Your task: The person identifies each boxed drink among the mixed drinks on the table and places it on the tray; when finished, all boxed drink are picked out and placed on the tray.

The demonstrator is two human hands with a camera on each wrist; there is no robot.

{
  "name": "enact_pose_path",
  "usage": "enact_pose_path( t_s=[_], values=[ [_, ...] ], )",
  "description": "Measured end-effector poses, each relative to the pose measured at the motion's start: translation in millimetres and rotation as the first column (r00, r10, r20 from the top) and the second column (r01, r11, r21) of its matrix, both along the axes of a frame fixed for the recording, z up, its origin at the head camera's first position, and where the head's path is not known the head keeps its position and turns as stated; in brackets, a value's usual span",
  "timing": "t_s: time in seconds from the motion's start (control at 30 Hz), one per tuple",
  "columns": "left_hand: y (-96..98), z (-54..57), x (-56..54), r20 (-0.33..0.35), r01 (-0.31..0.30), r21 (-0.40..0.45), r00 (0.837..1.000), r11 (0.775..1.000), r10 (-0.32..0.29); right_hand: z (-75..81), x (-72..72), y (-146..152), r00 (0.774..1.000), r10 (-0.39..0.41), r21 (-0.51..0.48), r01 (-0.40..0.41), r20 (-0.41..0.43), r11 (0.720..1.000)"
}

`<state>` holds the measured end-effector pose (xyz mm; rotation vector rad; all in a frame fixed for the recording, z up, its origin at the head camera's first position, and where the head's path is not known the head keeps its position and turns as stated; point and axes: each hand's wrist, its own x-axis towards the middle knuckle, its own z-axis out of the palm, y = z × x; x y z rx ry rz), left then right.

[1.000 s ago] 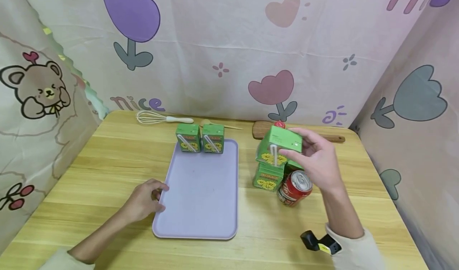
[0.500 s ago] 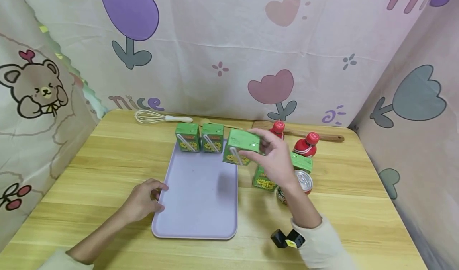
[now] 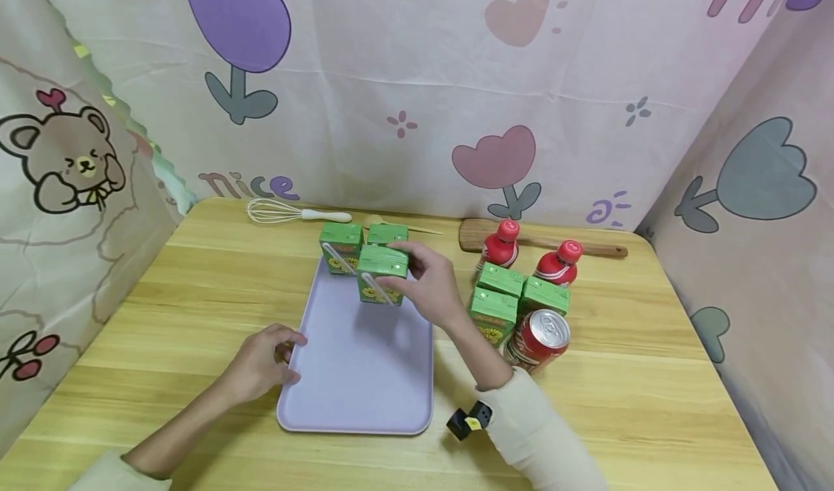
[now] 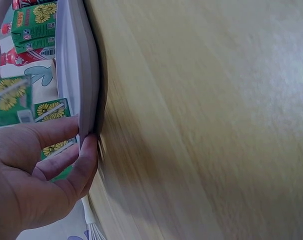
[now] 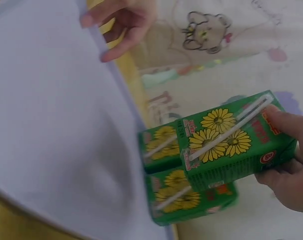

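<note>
My right hand grips a green juice carton by its sides, with a white straw and yellow flowers on the front. The carton hangs over the far part of the lilac tray, its shadow falling on the tray. Behind it two matching cartons stand side by side at the tray's far end: the left carton shows its top and front, while the right carton is partly covered by the held one. My left hand pinches the tray's left rim, as the left wrist view shows its fingertips at the edge.
Right of the tray, three more green cartons stand clustered with a red can and two red-capped bottles. A whisk, a thin wooden stick and a wooden spatula lie along the table's back edge.
My right hand has carried the carton leftward from above the cluster on the right to over the tray, in front of the two standing cartons. The left hand stays at the rim.
</note>
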<state>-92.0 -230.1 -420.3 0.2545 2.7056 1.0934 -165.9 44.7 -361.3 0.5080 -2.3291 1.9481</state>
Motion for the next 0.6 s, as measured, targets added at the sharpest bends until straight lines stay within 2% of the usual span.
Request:
enact_pose_path(
  t_s=[0.17, 0.3, 0.43, 0.6],
  values=[
    [-0.7, -1.2, -1.3, 0.007, -0.009, 0.001, 1.0, 1.0, 0.009, -13.0, -15.0, -14.5, 0.999, 0.03, 0.015, -0.03, 0.041, 0.999],
    [-0.7, -2.5, -1.3, 0.009, -0.015, 0.003, 1.0, 1.0, 0.015, -21.7, -23.5, -22.1, 0.998, 0.048, 0.007, -0.048, 0.033, 0.999],
    [-0.4, -1.7, -0.2, 0.0, -0.013, 0.005, 1.0, 1.0, 0.013, -27.4, -28.3, -28.2, 0.997, 0.051, 0.034, -0.053, 0.051, 0.998],
    [-0.3, -1.4, -0.2, -0.006, -0.008, 0.002, 1.0, 1.0, 0.008, -32.3, -30.6, -37.2, 0.991, 0.054, 0.064, -0.062, 0.119, 0.996]
  ],
)
